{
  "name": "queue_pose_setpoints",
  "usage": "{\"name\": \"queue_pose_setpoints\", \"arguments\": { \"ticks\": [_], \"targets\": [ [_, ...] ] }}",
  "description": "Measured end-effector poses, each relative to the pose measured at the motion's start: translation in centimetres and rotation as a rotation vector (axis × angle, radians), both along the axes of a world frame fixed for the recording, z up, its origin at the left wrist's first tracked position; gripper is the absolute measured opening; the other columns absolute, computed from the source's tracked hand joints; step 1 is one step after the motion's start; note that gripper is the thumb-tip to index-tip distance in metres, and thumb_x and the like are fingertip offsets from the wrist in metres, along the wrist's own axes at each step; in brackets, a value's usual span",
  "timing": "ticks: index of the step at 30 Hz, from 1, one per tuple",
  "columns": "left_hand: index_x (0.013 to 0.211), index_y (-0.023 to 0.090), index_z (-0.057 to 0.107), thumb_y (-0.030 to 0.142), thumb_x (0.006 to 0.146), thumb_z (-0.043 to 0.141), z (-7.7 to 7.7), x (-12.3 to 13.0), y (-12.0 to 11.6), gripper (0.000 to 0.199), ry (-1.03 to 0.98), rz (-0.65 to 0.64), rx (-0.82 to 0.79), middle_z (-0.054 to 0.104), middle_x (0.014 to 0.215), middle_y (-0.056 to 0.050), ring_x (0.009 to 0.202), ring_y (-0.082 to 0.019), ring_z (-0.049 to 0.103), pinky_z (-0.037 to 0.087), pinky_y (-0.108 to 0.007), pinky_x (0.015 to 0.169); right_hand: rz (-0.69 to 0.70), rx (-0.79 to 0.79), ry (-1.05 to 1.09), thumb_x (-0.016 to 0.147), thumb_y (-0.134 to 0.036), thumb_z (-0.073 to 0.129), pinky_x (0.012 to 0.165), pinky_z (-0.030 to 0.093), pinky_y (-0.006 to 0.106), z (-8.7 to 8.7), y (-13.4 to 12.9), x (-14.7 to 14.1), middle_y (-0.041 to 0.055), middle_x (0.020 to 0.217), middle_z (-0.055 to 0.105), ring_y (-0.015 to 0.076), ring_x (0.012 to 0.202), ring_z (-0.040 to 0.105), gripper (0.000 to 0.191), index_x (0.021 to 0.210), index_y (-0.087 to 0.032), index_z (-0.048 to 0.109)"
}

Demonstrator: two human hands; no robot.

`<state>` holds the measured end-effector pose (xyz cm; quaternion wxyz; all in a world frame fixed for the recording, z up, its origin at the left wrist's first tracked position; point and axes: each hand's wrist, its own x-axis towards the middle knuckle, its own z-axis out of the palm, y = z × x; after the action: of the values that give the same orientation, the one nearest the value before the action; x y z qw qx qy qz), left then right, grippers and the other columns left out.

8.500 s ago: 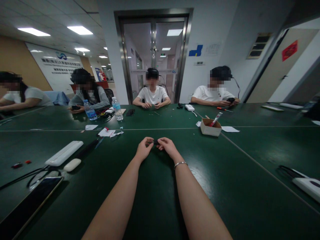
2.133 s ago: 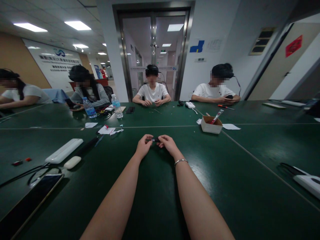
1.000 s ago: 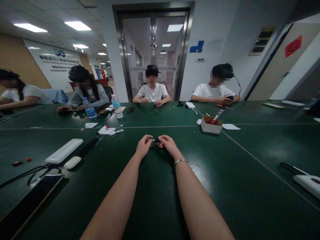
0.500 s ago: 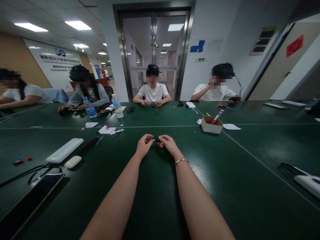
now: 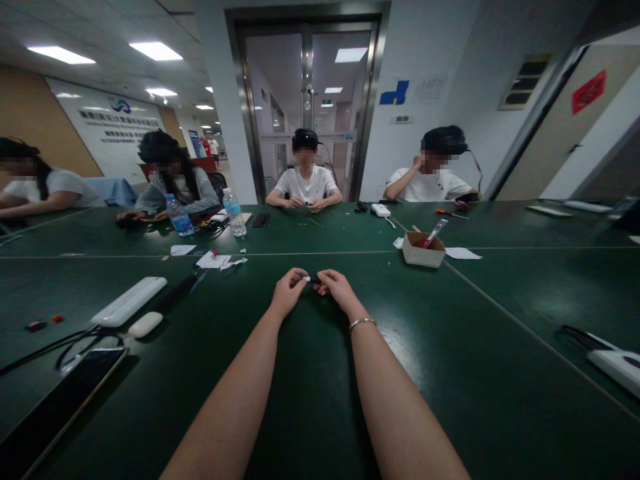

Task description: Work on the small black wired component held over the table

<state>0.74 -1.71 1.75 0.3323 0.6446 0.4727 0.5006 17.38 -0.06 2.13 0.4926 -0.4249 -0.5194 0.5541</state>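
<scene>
Over the middle of the dark green table (image 5: 320, 373), a small black object (image 5: 313, 279) with a shiny silvery part at its left end spans the space between my fingertips. My left hand (image 5: 289, 291) is closed on its left end, thumb and fingers pinched. At the other end, my right hand (image 5: 338, 289) pinches the black part; a metal bracelet is on that wrist. Fingers cover much of the object, so its exact shape is too small to tell.
A phone (image 5: 65, 400), white power bank (image 5: 129, 301), white oval case (image 5: 145, 325) and cables lie left. Ahead are paper scraps (image 5: 214, 259), bottles (image 5: 235, 213) and a small box (image 5: 423, 251) with tools. Several people sit across the table.
More of the silvery part shows between my fingertips. Both my hands have stayed in nearly the same place.
</scene>
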Motion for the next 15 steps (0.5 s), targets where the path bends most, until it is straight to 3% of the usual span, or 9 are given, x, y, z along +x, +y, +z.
{"name": "queue_pose_setpoints", "arguments": {
  "ticks": [4,15],
  "targets": [
    [0.092,0.021,0.064,0.023,0.075,0.059,-0.47,-0.09,0.39,0.018,0.011,0.023,0.048,0.062,0.078,0.0,0.068,-0.012,0.057,0.046,-0.024,0.066,-0.002,-0.008,0.004,0.081,-0.027,0.063,0.048,0.045,0.019,-0.05,0.06,-0.04,0.0029,0.059,0.066,0.0084,0.048,0.056,0.014,0.082,-0.013,0.06],
    [0.085,0.018,0.065,0.041,0.08,0.056,-0.06,-0.21,0.19,0.024,0.027,0.051,-0.094,0.066,0.077,-0.003,0.07,-0.015,0.06,0.046,-0.026,0.063,0.001,-0.005,0.005,0.08,-0.028,0.065,0.048,0.045,0.018,-0.15,0.13,-0.05,0.0025,0.059,0.066,0.0082,0.048,0.057,0.015,0.083,-0.013,0.06]
  ]
}}
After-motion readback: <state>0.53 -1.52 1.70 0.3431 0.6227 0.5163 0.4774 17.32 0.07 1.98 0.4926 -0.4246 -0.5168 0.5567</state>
